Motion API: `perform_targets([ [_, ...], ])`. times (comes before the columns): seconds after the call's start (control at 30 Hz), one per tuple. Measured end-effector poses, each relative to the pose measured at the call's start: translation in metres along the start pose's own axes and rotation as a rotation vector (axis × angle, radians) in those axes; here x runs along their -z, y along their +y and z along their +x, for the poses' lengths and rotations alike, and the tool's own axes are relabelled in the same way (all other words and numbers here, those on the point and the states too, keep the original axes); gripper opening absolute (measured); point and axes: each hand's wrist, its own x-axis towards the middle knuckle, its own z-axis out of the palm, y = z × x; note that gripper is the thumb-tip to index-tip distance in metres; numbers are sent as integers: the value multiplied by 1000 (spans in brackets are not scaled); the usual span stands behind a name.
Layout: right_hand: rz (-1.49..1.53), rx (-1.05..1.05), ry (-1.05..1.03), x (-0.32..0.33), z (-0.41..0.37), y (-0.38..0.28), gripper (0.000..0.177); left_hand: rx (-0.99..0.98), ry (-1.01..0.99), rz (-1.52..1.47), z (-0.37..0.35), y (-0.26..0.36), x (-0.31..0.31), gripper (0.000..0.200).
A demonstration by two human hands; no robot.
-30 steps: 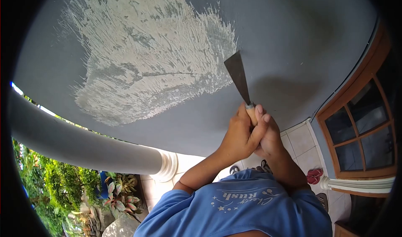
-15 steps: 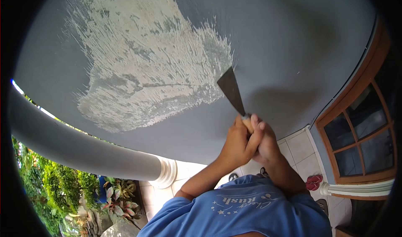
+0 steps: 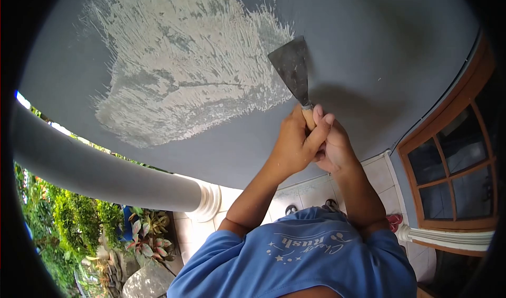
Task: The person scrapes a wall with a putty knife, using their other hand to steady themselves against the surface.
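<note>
Both of my hands are wrapped round the wooden handle of a scraper (image 3: 293, 69), whose wide metal blade points up and away from me. My left hand (image 3: 293, 142) grips from the left side, and my right hand (image 3: 336, 142) closes round the handle from the right. The blade's broad edge lies at the right border of a rough, whitish scraped patch (image 3: 184, 66) on the grey wall (image 3: 358, 45). Whether the edge touches the wall I cannot tell. A shadow falls on the wall right of my hands.
A round grey column (image 3: 116, 177) with a white base crosses the lower left, beside green plants (image 3: 79, 219) and a large rock (image 3: 150, 282). On the right is a wood-framed window (image 3: 453, 166). Floor tiles (image 3: 379, 179) and red footwear (image 3: 394, 221) show below.
My hands and the scraper have moved up in the view, away from my body. The blade has turned and now shows its broad face.
</note>
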Motion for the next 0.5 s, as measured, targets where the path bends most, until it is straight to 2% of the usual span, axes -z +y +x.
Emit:
perform_targets([
  [0.07, 20, -25, 43, -3, -10, 6, 35, -152, -48, -12, 0, -17, 6, 33],
  [0.1, 25, -80, -15, -1, -18, 13, 32, -192, -70, -120, -7, -23, 7, 36],
  [0.2, 49, -121, -54, 13, -34, 42, 28, -246, -144, -113, -22, -52, 7, 39],
  [0.23, 53, -103, -16, 13, -38, 55, 28, -197, -174, -67, -29, -58, 8, 41],
  [0.33, 39, -35, 11, 11, -41, 80, 29, -59, -195, -260, -44, -71, 1, 42],
  [0.37, 24, -9, 12, 10, -38, 81, 28, -8, -155, -338, -47, -74, -4, 42],
  [0.47, 58, 70, 10, 11, -29, 86, 26, 138, -107, -314, -44, -66, -2, 43],
  [0.5, 88, 99, 3, 18, -24, 94, 27, 70, -61, -264, -44, -68, -4, 41],
])
